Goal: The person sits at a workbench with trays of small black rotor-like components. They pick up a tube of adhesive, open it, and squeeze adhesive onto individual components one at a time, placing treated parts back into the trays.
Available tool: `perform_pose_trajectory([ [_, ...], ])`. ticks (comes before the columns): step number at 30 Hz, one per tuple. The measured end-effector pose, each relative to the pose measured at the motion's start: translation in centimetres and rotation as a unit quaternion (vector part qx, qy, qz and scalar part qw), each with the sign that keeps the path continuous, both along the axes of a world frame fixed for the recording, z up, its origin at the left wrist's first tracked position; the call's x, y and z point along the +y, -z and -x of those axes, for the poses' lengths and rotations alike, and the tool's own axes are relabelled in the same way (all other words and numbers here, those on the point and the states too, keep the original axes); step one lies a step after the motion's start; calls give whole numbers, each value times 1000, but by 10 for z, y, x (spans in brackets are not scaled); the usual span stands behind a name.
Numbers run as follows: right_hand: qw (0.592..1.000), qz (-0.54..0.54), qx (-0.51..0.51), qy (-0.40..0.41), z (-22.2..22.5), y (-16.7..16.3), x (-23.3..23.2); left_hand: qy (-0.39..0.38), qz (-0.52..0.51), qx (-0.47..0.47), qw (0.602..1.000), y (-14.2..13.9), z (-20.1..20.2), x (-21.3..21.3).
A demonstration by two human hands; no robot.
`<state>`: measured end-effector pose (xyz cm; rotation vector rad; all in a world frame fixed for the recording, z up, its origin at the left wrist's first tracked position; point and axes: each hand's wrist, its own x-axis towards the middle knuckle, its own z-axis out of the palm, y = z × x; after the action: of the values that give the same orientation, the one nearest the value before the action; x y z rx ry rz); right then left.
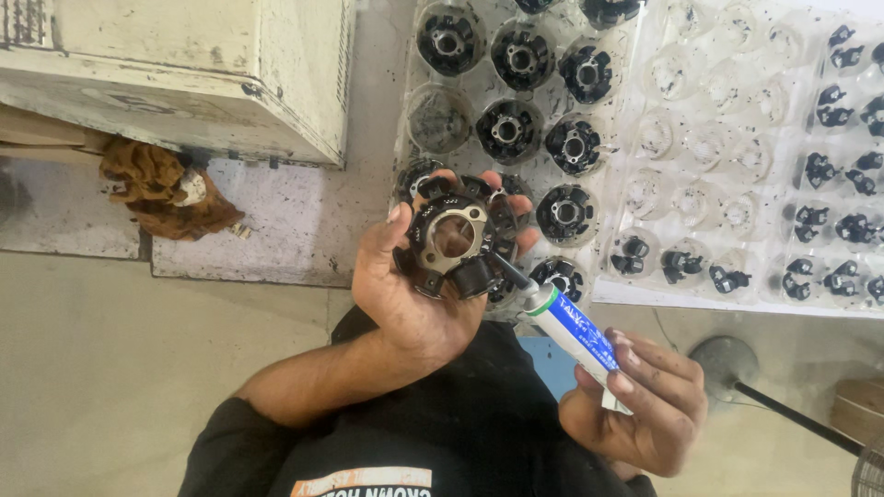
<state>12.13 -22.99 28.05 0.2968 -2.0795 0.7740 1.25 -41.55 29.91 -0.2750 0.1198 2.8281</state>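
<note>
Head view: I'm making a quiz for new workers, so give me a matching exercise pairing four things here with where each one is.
Things:
1. round black wound part
2. white and blue tube
3. brown rag
4. small black clips

Places:
A. clear tray at far right
B. left hand
C. bench ledge under the cream box
D. right hand

Pairs: 1-B, 2-D, 3-C, 4-A

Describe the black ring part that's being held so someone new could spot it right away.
Start at the clear plastic tray of round black parts on the pale bench. Just below it, the left hand cups one black ring part, with the tube nozzle in the right hand touching it. Unlike its neighbours, it is out of the tray pockets.
</note>
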Motion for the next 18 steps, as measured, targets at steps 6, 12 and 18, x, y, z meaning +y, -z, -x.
perform_pose_trajectory([
  [6,999,32,9,0,5,5,-3,12,-15,-20,1000,0,2,2],
  [12,999,52,-7,-5,6,3,-4,21,-12,-40,999,0,5,3],
  [18,998,62,-27,7,7,0,-6,29,4,-60,998,-8,12,6],
])
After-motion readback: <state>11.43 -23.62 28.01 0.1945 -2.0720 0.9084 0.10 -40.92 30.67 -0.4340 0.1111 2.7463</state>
